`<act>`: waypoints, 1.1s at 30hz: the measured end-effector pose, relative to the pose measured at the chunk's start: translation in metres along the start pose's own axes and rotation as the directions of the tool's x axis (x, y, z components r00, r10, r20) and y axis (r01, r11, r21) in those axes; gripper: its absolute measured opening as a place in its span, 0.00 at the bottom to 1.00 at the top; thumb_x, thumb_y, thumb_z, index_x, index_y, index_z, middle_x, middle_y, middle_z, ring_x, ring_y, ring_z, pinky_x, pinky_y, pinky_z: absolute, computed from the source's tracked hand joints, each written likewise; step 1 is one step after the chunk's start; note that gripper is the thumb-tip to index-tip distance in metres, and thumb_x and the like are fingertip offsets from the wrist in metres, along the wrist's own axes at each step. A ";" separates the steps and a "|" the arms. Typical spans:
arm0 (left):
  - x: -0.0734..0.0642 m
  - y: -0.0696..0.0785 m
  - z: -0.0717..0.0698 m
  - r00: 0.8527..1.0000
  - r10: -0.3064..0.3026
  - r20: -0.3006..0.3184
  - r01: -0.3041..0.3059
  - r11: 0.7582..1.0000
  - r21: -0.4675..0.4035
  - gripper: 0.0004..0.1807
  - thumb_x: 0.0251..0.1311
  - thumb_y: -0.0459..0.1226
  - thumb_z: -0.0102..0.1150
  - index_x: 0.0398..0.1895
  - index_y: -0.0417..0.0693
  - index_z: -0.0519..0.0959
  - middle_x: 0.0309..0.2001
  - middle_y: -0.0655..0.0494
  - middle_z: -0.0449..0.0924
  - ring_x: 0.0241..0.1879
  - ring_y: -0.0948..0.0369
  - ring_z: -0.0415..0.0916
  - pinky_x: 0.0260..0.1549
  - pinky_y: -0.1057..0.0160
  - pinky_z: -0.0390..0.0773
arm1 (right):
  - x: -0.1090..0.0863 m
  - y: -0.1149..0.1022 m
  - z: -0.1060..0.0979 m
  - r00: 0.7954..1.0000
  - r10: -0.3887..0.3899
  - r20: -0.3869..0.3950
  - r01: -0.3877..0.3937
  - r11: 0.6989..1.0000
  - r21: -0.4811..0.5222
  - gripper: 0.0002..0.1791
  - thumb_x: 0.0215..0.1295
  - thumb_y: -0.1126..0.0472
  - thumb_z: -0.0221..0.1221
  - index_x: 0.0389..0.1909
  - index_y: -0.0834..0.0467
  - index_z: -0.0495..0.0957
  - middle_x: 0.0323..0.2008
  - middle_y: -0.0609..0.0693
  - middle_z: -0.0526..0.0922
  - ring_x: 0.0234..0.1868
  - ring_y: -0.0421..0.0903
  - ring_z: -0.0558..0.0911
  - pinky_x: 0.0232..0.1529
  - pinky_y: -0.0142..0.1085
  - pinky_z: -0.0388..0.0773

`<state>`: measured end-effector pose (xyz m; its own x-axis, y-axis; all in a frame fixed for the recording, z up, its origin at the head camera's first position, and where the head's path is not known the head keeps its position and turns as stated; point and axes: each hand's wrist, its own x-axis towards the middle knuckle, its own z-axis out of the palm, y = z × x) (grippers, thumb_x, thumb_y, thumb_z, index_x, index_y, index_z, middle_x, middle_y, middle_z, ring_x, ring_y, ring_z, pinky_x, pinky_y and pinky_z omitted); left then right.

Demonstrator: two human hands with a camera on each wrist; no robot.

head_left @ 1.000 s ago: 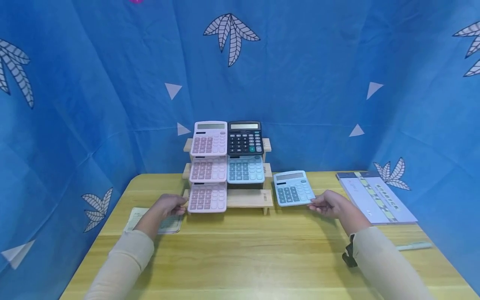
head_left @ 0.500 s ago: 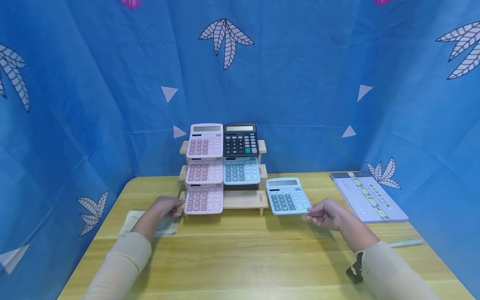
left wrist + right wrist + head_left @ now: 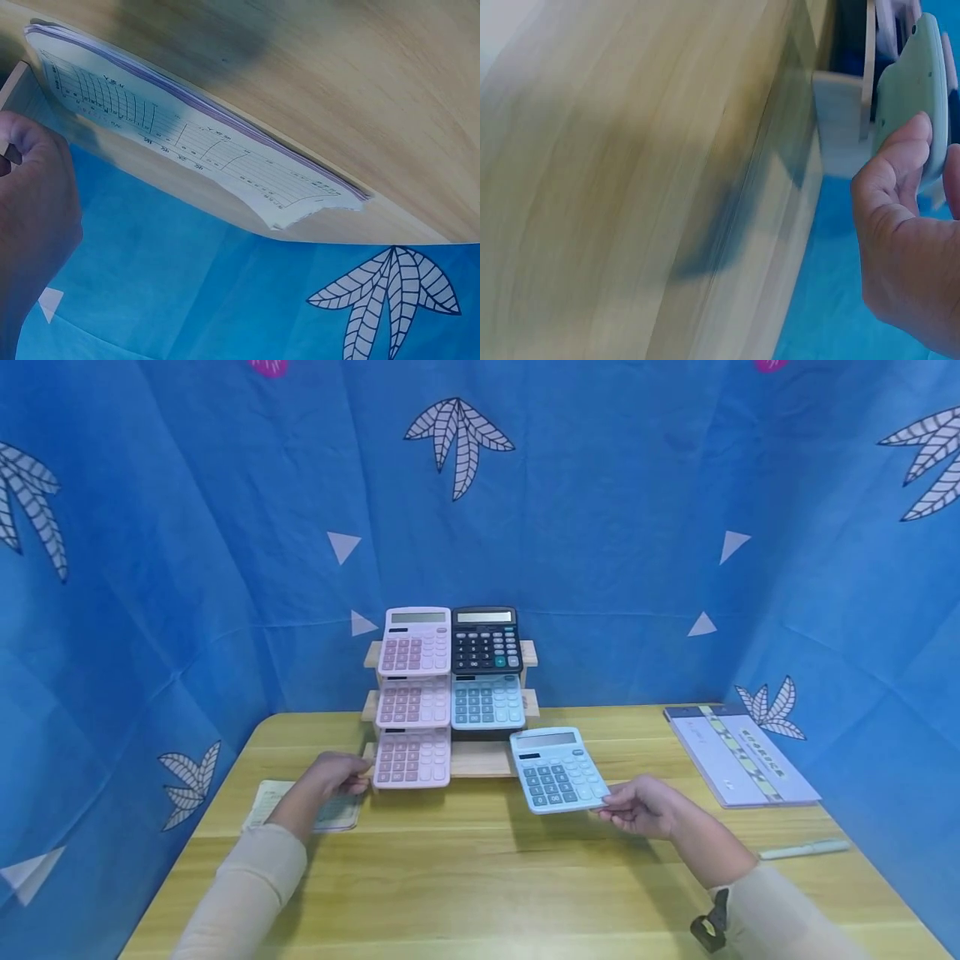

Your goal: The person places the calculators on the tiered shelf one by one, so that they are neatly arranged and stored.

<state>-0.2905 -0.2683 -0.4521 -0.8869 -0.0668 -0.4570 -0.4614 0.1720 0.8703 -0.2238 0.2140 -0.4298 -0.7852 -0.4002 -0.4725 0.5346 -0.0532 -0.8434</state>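
Note:
My right hand (image 3: pixel 641 808) pinches a light blue calculator (image 3: pixel 558 770) by its lower right corner. It is tilted, in front of the right end of a three-step wooden rack (image 3: pixel 480 760). From the right wrist view, the thumb and fingers (image 3: pixel 907 146) clasp the calculator's edge (image 3: pixel 922 82), its back showing. My left hand (image 3: pixel 337 775) holds the left end of the lowest step with curled fingers, partly cut off in the left wrist view. Several pink calculators (image 3: pixel 412 758) fill the rack's left column. To their right, a black calculator (image 3: pixel 486 642) sits above another light blue calculator (image 3: pixel 487 703).
A pad of printed forms (image 3: pixel 337 812) lies under my left forearm, beside the rack. On the right are a pale notebook (image 3: pixel 738 756) with a patterned band and a light green pen (image 3: pixel 804 850). Blue patterned cloth (image 3: pixel 615 527) surrounds the wooden table (image 3: pixel 450 893).
My right hand has brought the light blue calculator left and nearer to me, in front of the rack's right end. The left hand stays at the rack's lowest step.

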 end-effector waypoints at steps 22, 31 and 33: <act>0.003 -0.002 -0.003 1.000 0.003 0.026 -0.003 1.000 0.002 0.24 0.61 0.32 0.57 0.58 0.26 0.68 0.22 0.53 0.77 0.20 0.66 0.77 0.25 0.70 0.84 | 0.064 0.014 0.081 0.999 -0.025 0.037 0.023 0.998 0.058 0.16 0.64 0.72 0.51 0.52 0.71 0.69 0.31 0.53 0.84 0.32 0.40 0.83 0.32 0.22 0.78; 0.001 0.000 -0.004 1.000 -0.002 0.012 0.002 1.000 0.002 0.24 0.61 0.32 0.57 0.58 0.26 0.68 0.24 0.50 0.78 0.21 0.65 0.77 0.27 0.69 0.84 | 0.077 0.018 0.092 0.989 -0.020 -0.143 0.030 0.997 0.066 0.17 0.62 0.69 0.56 0.50 0.71 0.69 0.28 0.53 0.84 0.28 0.39 0.83 0.27 0.21 0.78; 0.002 -0.002 -0.004 1.000 0.002 0.010 -0.002 1.000 -0.005 0.24 0.61 0.31 0.56 0.59 0.26 0.67 0.24 0.50 0.78 0.20 0.65 0.76 0.26 0.69 0.84 | 0.079 0.020 0.093 0.986 -0.012 -0.166 0.024 0.997 0.071 0.13 0.62 0.69 0.58 0.46 0.69 0.72 0.28 0.54 0.85 0.27 0.40 0.83 0.26 0.22 0.78</act>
<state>-0.2920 -0.2728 -0.4539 -0.8877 -0.0562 -0.4569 -0.4596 0.1675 0.8722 -0.2464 0.0962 -0.4603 -0.8324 -0.2423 -0.4985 0.5367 -0.1277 -0.8341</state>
